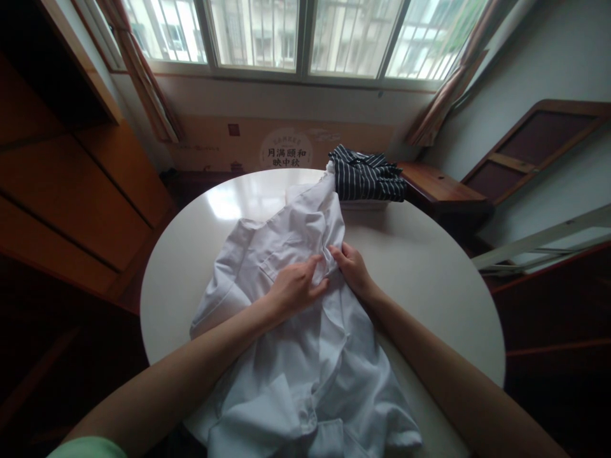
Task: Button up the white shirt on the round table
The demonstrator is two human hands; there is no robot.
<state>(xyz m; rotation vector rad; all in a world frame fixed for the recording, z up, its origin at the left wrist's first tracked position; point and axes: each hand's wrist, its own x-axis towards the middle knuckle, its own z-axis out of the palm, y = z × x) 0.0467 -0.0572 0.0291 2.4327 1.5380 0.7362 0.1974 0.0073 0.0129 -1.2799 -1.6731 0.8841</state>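
Note:
A long white coat (296,346) with buttons and pockets lies rumpled across the table, its lower end hanging toward me over the near edge. On top of its chest part rests my left hand (296,283), thumb and forefinger spread apart with nothing between them; its other fingers are mostly hidden. My right hand (352,267) grips a fold at the coat's right edge, the thumb on top and the fingers curled round the side. Close behind the coat's far end sits a folded black garment with white stripes (367,178).
Under the coat stands an oval white table (420,267) with a glossy top. The striped garment lies on a low pale stack (365,205) at the far rim. Beyond are a wooden side table (442,181), a printed cardboard panel (344,143), curtains and a window. Orange-brown cabinets (86,191) line the left.

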